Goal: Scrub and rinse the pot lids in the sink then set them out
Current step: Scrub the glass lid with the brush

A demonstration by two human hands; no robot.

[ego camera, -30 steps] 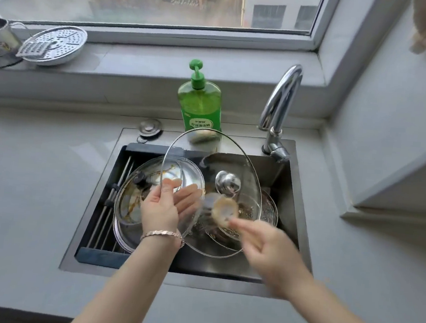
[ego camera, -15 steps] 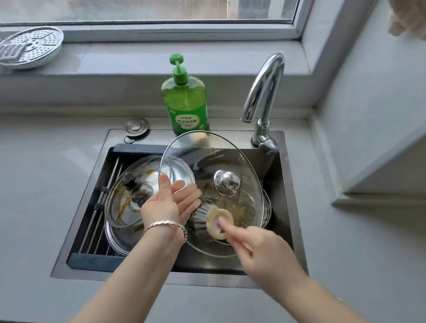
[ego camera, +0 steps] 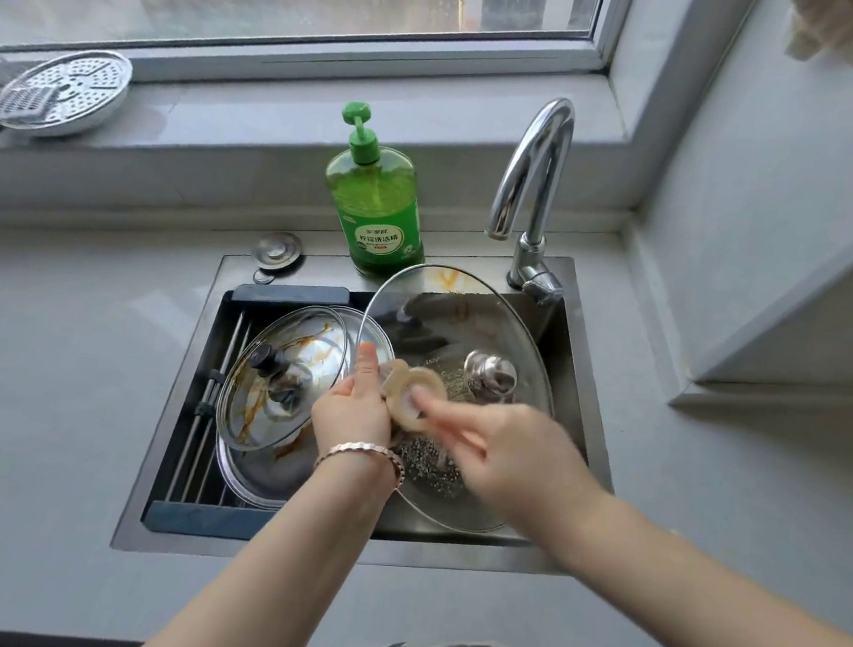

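Glass lid (ego camera: 464, 337): tilted on edge over the sink (ego camera: 581, 388), wet and greasy.
Left hand (ego camera: 352, 409): clamps the lid's left rim.
Right hand (ego camera: 515, 460): blurred, fingertips on the scrub pad (ego camera: 410, 396); can't tell its grip.
Handling: stiff, breakable, likely slick; rim or knob (ego camera: 491, 373) looks safest.
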